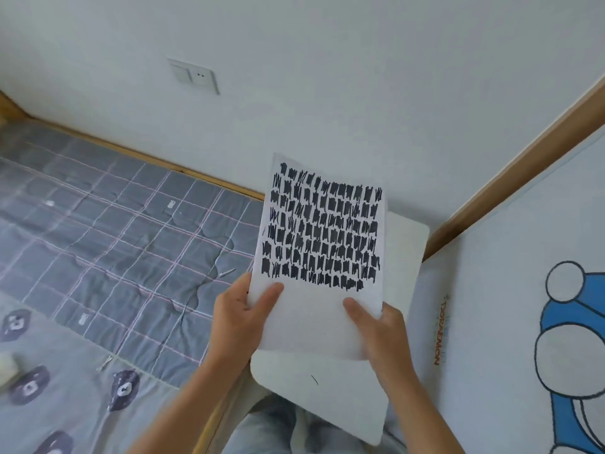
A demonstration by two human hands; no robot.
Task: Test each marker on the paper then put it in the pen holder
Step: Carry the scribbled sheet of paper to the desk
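A white sheet of paper (314, 309) with several rows of black marker scribbles across its upper part is held up in the air in front of me. My left hand (240, 314) grips its lower left edge, thumb on top. My right hand (376, 326) grips its lower right edge. Under the paper lies a white board (311, 394) with rounded corners, resting over my lap. No marker or pen holder is in view.
A grey plaid mattress (108, 237) in a wooden frame lies to the left, with a small pen-like object (227, 272) on it. A patterned grey blanket (65, 388) covers the lower left. A cartoon-printed mat (523, 322) is on the right. White wall behind.
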